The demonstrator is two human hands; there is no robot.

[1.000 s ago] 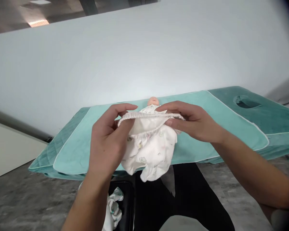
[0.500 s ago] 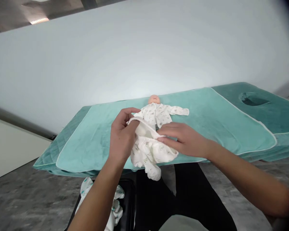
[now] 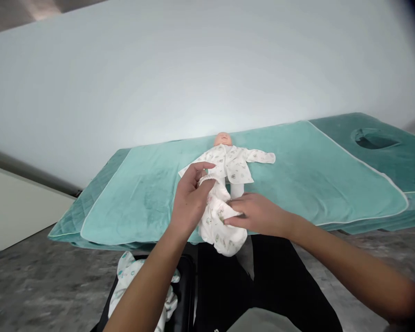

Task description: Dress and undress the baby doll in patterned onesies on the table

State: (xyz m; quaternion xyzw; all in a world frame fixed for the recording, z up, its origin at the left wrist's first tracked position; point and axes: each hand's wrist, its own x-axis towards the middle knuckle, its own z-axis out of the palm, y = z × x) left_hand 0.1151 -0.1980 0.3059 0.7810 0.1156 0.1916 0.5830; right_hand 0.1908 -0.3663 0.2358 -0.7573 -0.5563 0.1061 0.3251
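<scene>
A baby doll [image 3: 228, 159] in a white printed top lies on its back on the teal mat [image 3: 297, 180], head toward the wall. Just below its body I hold a pair of small white printed baby trousers [image 3: 218, 221], bunched up. My left hand [image 3: 190, 203] pinches the elastic waistband at its top left. My right hand [image 3: 257, 216] grips the cloth from the right, close to the doll's bare white leg [image 3: 237, 189].
The mat covers a teal padded table with a face hole [image 3: 373, 138] at the far right. A black bin [image 3: 183, 295] with more printed baby clothes [image 3: 131, 281] stands on the grey floor below. A pale wall runs behind the table.
Both hands have lowered the trousers toward the mat and gathered them up, uncovering the doll. The stretched waistband is now bunched between the hands.
</scene>
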